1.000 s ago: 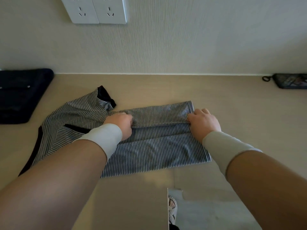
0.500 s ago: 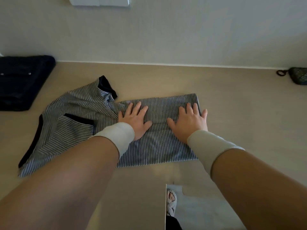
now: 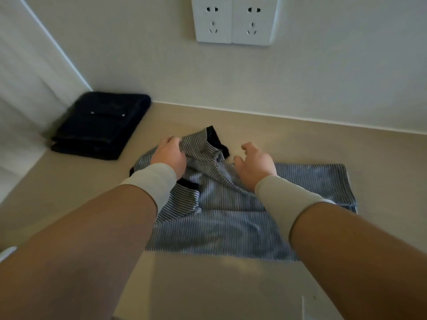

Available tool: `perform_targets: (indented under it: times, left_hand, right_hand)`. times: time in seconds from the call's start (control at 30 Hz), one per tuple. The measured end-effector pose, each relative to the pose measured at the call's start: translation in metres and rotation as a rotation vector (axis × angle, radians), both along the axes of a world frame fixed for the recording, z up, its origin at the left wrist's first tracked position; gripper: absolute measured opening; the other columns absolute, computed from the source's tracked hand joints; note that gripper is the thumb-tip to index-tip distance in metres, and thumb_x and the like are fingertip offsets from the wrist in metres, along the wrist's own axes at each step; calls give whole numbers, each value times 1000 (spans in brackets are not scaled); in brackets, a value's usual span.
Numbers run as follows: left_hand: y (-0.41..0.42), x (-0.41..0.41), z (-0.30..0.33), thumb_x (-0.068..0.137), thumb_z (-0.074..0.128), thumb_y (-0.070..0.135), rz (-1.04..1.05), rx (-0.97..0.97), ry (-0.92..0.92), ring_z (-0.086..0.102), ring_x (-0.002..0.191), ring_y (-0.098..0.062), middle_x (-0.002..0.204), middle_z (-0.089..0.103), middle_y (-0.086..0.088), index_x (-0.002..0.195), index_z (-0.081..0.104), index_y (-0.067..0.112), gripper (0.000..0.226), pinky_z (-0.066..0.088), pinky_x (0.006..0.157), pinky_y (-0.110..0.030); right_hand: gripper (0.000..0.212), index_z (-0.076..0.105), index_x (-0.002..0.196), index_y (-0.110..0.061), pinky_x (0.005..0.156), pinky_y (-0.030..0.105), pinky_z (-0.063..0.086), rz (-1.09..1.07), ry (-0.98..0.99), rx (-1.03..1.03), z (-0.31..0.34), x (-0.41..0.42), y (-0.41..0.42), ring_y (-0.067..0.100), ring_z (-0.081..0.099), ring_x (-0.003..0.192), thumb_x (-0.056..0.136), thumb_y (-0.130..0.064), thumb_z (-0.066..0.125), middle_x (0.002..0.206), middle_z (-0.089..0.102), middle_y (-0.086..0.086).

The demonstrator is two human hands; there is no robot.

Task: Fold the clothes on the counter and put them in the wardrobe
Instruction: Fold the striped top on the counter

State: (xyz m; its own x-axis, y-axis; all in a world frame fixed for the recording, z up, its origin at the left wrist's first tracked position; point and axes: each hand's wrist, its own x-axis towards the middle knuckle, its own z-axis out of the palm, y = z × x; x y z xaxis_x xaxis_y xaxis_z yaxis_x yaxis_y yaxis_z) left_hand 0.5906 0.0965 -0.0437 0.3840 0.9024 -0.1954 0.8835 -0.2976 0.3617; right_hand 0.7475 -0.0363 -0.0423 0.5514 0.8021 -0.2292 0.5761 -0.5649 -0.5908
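A grey-and-black striped shirt with a dark collar lies on the beige counter, its right part folded flat. My left hand grips a bunched-up fold of the shirt's left side, near the collar. My right hand hovers over the shirt's middle with its fingers curled and apart, holding nothing. Both wrists wear pale sleeves.
A folded dark navy garment sits at the back left corner of the counter against a white side panel. A double wall socket is on the wall above. The counter's front edge runs along the bottom right.
Both hands have left the flat-pressed right part and moved left toward the collar. My left hand has taken hold of the shirt's left side and lifted it. The view has shifted left.
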Motion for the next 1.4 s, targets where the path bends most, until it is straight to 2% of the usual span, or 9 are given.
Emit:
perform_targets:
  times: [0.3,0.43,0.53,0.73,0.87,1.03,1.2,1.3,1.4]
  left_hand:
    - [88,-31,-22,98,52,23,-4,-187,-44,50,124,-28,143,49,-5,147,36,18,51,43,100,-34]
    - [111,-31,-35,93,59,28,-85,-288,-13,58,109,-26,134,56,-4,144,39,19,55,48,87,-31]
    - [119,-29,-40,93,57,26,-173,-286,32,61,91,-25,111,65,-5,122,60,15,31,48,75,-29]
    - [120,-36,-34,85,66,13,-128,-238,-164,57,85,-23,91,61,-3,87,56,18,12,45,71,-31]
    - [118,-60,-18,86,58,1,-113,-246,-261,53,76,-20,77,56,1,74,55,18,21,40,65,-27]
    - [104,-96,-7,91,40,-9,-27,-459,-114,59,94,-25,91,64,-5,67,65,12,40,50,87,-32]
    - [96,-115,-20,98,42,10,136,-388,-156,65,102,-37,106,69,-21,106,65,-8,30,53,92,-43]
    - [92,-111,-30,99,46,21,215,-454,-268,68,86,-34,90,64,-18,93,61,-2,28,56,87,-48]
    - [91,-103,-34,96,53,36,264,-476,-289,66,84,-34,88,61,-16,75,53,6,36,57,84,-42]
  right_hand:
    - [64,33,145,-8,79,30,44,-330,169,-89,-13,-34,87,30,58,112,91,-27,61,128,58,13]
    - [40,54,116,-3,70,30,43,-381,150,-219,-18,-35,105,26,54,83,88,-31,63,97,60,11]
    - [19,55,90,-10,69,30,38,-428,190,-272,-18,-38,112,22,48,79,88,-27,61,77,52,5]
    - [21,69,102,-10,73,32,53,-420,170,15,-14,-42,115,24,62,80,88,-7,53,84,65,6]
    - [21,64,80,-11,65,27,50,-428,397,272,6,-51,106,25,55,74,85,3,49,72,57,1]
    - [46,56,62,-5,59,28,36,-265,911,-86,14,-67,81,23,49,56,93,-33,37,61,55,11]
    - [36,69,94,1,62,26,46,-59,479,-324,8,-81,78,25,63,67,97,-21,40,72,67,16]
    - [30,67,86,-3,66,29,50,56,91,-304,-3,-85,71,22,57,66,95,-24,48,73,63,7]
    - [36,57,72,-11,57,27,42,54,40,-190,-9,-96,64,18,47,58,94,-39,53,64,52,3]
